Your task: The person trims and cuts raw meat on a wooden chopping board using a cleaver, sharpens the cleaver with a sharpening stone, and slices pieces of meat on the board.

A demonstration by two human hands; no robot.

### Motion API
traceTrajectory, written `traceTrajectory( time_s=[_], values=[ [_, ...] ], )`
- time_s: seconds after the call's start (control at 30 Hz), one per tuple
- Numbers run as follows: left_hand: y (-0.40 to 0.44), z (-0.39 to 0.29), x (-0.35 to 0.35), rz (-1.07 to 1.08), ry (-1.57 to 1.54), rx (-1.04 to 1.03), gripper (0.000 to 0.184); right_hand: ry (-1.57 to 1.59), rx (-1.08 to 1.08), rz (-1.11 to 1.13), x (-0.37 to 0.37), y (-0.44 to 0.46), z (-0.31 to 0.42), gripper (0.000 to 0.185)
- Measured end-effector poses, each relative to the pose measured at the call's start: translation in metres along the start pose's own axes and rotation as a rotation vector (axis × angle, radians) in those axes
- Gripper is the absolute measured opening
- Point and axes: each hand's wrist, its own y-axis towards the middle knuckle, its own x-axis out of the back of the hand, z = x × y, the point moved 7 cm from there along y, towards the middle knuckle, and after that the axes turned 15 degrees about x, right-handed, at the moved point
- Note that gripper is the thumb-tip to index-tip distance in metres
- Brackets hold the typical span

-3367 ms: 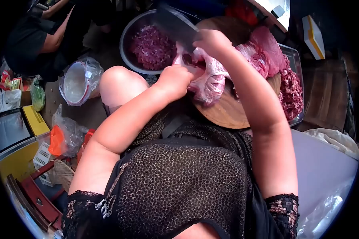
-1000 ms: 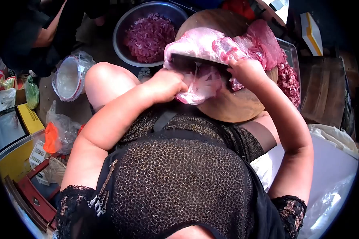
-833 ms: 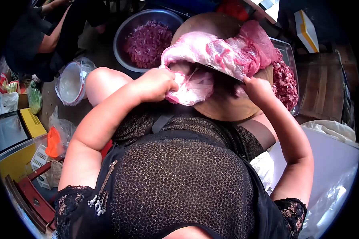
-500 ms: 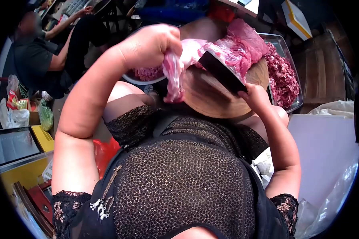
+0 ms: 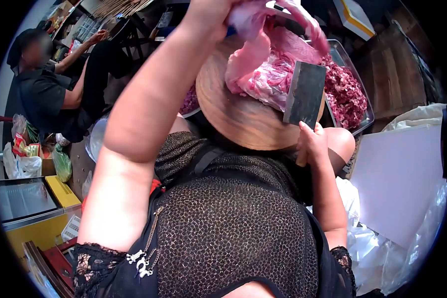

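My left hand [image 5: 216, 15], at the top edge of the view and partly cut off, grips the large piece of raw meat [image 5: 270, 74] and holds part of it up above the round wooden board [image 5: 233, 116]. The rest of the meat lies on the board. My right hand [image 5: 313, 143] is closed round the handle of a cleaver [image 5: 306, 94], its broad dark blade upright over the board's right side, beside the meat. Behind the board's right edge, a metal tray [image 5: 367, 111] holds chopped meat [image 5: 345, 94].
A metal bowl with cut meat [image 5: 189, 102] is mostly hidden behind my left arm. A person in dark clothes [image 5: 42, 99] sits at the left. White plastic bags [image 5: 372, 248] and a pale panel [image 5: 400, 184] are at the right. A yellow-edged box [image 5: 355, 20] stands at the back.
My left hand has moved up and right, lifting the meat it grips over the board. The cleaver has turned from slanting to nearly upright in my right hand. The view has shifted.
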Motion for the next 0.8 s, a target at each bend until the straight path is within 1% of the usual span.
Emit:
traceTrajectory(
  time_s=[0.03, 0.07, 0.13, 0.2, 0.27, 0.3, 0.37, 0.43, 0.47, 0.53, 0.57, 0.63, 0.67, 0.7, 0.73, 0.77, 0.8],
  values=[
    [0.007, 0.032, 0.033, 0.048, 0.041, 0.063, 0.018, -0.016, 0.027, -0.04, 0.003, -0.004, 0.003, 0.019],
    [-0.001, 0.064, 0.048, 0.065, -0.12, 0.096, 0.027, -0.02, 0.022, -0.046, 0.006, -0.011, 0.004, 0.019],
    [-0.056, 0.107, 0.058, -0.221, -0.178, 0.21, 0.03, -0.096, 0.095, -0.027, 0.007, -0.019, 0.017, 0.017],
    [-0.104, 0.179, 0.102, -0.438, -0.252, 0.387, 0.033, -0.114, 0.089, 0.002, 0.007, -0.029, 0.024, 0.014],
    [-0.154, 0.232, 0.13, -0.555, -0.294, 0.542, 0.035, -0.189, 0.068, 0.073, 0.003, -0.038, 0.024, 0.014],
    [-0.166, 0.237, 0.136, -0.575, -0.304, 0.546, 0.035, -0.245, 0.089, 0.111, -0.003, -0.04, 0.027, 0.015],
    [-0.186, 0.252, 0.146, -0.654, -0.449, 0.696, 0.035, -0.253, 0.104, 0.161, -0.021, -0.039, 0.024, 0.018],
    [-0.189, 0.249, 0.154, -0.664, -0.404, 0.612, 0.034, -0.304, 0.178, 0.262, -0.039, -0.036, 0.022, 0.026],
    [-0.19, 0.249, 0.157, -0.683, -0.391, 0.563, 0.034, -0.32, 0.232, 0.36, -0.051, -0.033, 0.02, 0.029],
    [-0.193, 0.251, 0.159, -0.718, -0.379, 0.532, 0.032, -0.54, 0.201, 0.444, -0.069, -0.029, 0.027, 0.028],
    [-0.195, 0.252, 0.161, -0.746, -0.356, 0.512, 0.03, -0.546, 0.202, 0.45, -0.078, -0.026, 0.031, 0.028],
    [-0.202, 0.241, 0.149, -0.779, -0.344, 0.497, 0.029, -0.882, 1.001, 0.416, -0.11, -0.043, 0.085, 0.028],
    [-0.207, 0.237, 0.146, -0.811, -0.326, 0.485, 0.029, -0.84, 0.9, 0.401, -0.114, -0.048, 0.095, 0.029],
    [-0.208, 0.241, 0.15, -0.82, -0.34, 0.484, 0.035, -0.808, 0.973, 0.333, -0.122, -0.055, 0.109, 0.026],
    [-0.208, 0.244, 0.152, -0.821, -0.347, 0.483, 0.035, -0.773, 1.049, 0.263, -0.125, -0.058, 0.118, 0.024],
    [-0.21, 0.247, 0.154, -0.848, -0.334, 0.493, 0.033, -0.778, 1.044, 0.27, -0.125, -0.059, 0.113, 0.024],
    [-0.211, 0.247, 0.156, -0.87, -0.317, 0.498, 0.03, -0.93, 0.95, 0.32, -0.126, -0.053, 0.094, 0.02]
  ],
)
